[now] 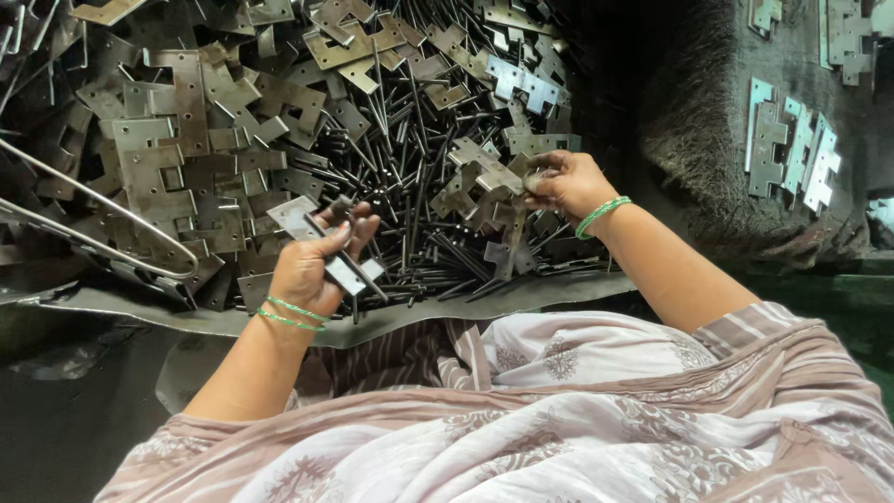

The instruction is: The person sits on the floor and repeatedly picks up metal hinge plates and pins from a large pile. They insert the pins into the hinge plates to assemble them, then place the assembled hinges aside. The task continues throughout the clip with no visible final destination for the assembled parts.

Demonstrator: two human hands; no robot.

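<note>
Lap: patterned cloth (559,419) across knees, nearest the camera; both forearms reach fwd over it to the tray edge (521,296).
L hand (312,270): clenched on a grey hinge leaf (307,224) w/ a dark pin (358,270) angled thru the grip; palm turned in, wrist bent up, green bangles (293,315) at wrist.
L tip: judging by the grip, keep leaf knuckles level & pin in line w/ the barrel, else it may jam.
R hand (568,183): further out, arm nearly straight, fingers pinched on a hinge leaf (535,177) on top of the heap; which piece exactly, hard to tell.
R tip: prob. best to lift one leaf clear, not drag neighbours.
Heap: loose pins (410,149) mid-tray, hinge leaves (186,140) piled left & behind.
Far R: lighter hinge plates (792,149) on dark ground, well apart from both hands.
</note>
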